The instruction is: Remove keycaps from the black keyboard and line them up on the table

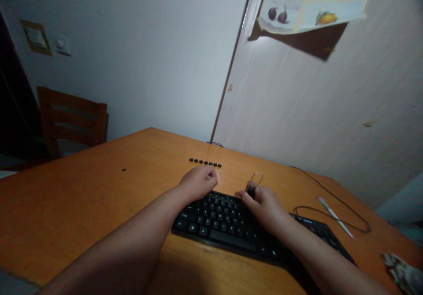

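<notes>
A black keyboard [233,241] lies on the table beneath both my hands. My left hand [199,183] is closed at the keyboard's upper left edge, its fingers curled; what it holds, if anything, is hidden. In my right hand [266,203], above the keyboard's upper middle, is a keycap puller [251,192] with a black handle, its wire loops pointing up and away from the keys. Just beyond my left hand, several small black keycaps [205,163] are lined up in a row. Part of the keyboard is covered by my right hand and forearm.
On the wooden table [99,198] a small black piece [124,170] sits to the left. To the right are a white pen-like stick [335,216], a looped dark cable [350,230] and a crumpled cloth [401,273]. A wooden chair [72,114] stands back left, by the wall.
</notes>
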Demonstrator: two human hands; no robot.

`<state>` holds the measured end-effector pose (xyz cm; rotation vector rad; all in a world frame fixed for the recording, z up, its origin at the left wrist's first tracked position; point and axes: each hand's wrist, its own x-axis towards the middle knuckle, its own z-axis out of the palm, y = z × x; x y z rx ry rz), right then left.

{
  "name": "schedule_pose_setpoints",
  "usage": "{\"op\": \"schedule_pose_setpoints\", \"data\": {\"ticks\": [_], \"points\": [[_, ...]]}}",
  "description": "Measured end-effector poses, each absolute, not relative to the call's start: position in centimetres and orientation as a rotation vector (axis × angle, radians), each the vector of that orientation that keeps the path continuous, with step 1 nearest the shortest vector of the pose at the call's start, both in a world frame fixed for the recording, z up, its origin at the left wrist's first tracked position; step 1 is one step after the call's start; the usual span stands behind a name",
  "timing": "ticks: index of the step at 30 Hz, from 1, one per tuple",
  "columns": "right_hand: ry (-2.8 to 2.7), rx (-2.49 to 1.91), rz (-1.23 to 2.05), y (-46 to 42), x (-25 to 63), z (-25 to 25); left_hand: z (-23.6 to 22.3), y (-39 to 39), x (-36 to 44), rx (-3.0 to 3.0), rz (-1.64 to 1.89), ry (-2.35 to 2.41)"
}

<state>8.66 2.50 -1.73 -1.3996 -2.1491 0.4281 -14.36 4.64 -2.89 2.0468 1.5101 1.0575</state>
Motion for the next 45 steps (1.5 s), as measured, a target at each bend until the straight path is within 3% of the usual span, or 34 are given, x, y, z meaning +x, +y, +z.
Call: {"op": "schedule_pose_setpoints", "data": {"ticks": [11,25,35,45], "points": [[-2.167,-1.443,0.328,2.2,8.3,-1.5,-2.3,4.1,-14.3,2.085,1.033,1.502],[-1.939,-1.423,0.568,3.9,9.7,-3.1,-2.6,3.9,-14.0,2.185,0.992,1.493],[-1.567,-1.392,0.905,2.9,9.5,-2.0,-2.5,3.8,-14.3,2.276,0.700,1.513],[-1.457,-1.181,1.042,0.7,8.2,0.5,-1.2,2.6,-12.6,2.025,0.943,1.168]]}}
